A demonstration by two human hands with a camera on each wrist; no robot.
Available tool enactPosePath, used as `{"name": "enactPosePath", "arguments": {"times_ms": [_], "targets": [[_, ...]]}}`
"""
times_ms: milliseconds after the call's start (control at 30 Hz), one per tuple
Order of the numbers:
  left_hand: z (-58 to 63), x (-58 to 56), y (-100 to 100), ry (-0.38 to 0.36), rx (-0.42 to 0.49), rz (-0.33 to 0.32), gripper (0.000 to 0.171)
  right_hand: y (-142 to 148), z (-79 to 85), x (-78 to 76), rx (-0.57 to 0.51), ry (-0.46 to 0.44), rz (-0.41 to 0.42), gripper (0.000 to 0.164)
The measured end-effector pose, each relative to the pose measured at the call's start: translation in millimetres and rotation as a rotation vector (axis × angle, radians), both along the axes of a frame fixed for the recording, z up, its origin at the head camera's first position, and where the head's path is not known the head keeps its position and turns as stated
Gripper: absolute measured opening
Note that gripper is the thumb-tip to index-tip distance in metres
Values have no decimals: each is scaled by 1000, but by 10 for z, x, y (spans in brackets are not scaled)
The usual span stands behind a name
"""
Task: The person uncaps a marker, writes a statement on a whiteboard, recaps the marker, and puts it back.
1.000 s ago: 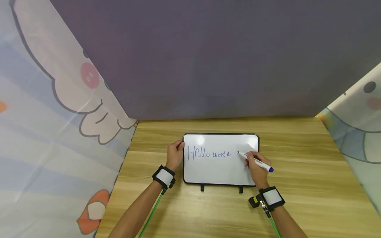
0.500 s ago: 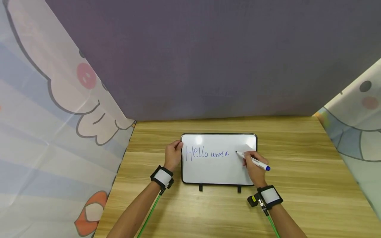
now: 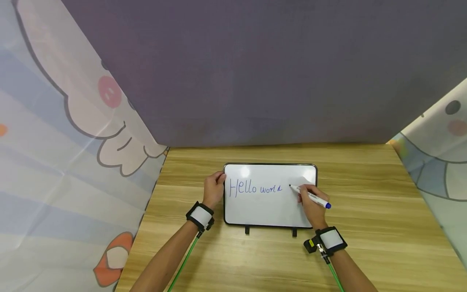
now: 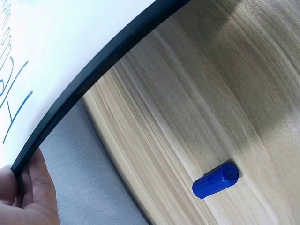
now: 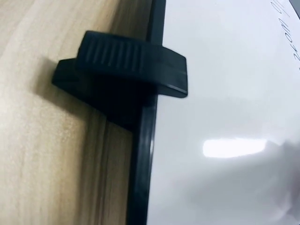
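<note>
A small black-framed whiteboard [image 3: 262,211] stands on the table and bears "Hello world" in blue handwriting. My left hand [image 3: 213,190] pinches its left edge; in the left wrist view the thumb and fingers [image 4: 40,187] lie on either side of the black frame. With my right hand [image 3: 313,206] I hold a white marker [image 3: 316,199] with a blue end. Its dark tip points at the board, right of "world"; whether it touches the surface I cannot tell. The right wrist view does not clearly show the right hand, only the lower frame and a black foot [image 5: 122,65].
A blue marker cap [image 4: 215,180] lies on the wooden table [image 3: 255,259], seen in the left wrist view. Two black feet [image 3: 247,230] support the board's lower edge. A grey panel [image 3: 255,81] rises behind the table, and printed cloth [image 3: 84,170] hangs at the sides.
The right hand and marker have shifted slightly left over the board. The left hand keeps its hold on the edge, and the writing looks the same.
</note>
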State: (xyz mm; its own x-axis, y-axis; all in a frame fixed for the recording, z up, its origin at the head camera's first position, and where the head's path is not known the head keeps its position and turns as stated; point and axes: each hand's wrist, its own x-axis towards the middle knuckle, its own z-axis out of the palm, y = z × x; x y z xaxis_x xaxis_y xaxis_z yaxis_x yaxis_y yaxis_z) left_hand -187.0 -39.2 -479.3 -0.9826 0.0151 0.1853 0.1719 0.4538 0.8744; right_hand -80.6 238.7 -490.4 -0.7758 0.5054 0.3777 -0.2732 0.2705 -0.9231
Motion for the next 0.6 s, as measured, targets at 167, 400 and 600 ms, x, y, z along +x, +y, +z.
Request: {"name": "enactPosePath", "arguments": {"times_ms": [167, 400, 600], "targets": [[17, -8, 5, 16, -5, -13, 19, 60, -179, -51, 11, -1, -13, 12], [21, -3, -4, 36, -8, -19, 19, 55, -323, -39, -17, 30, -15, 12], [11, 2, -8, 38, -4, -15, 19, 30, -348, -18, -23, 17, -29, 11]]}}
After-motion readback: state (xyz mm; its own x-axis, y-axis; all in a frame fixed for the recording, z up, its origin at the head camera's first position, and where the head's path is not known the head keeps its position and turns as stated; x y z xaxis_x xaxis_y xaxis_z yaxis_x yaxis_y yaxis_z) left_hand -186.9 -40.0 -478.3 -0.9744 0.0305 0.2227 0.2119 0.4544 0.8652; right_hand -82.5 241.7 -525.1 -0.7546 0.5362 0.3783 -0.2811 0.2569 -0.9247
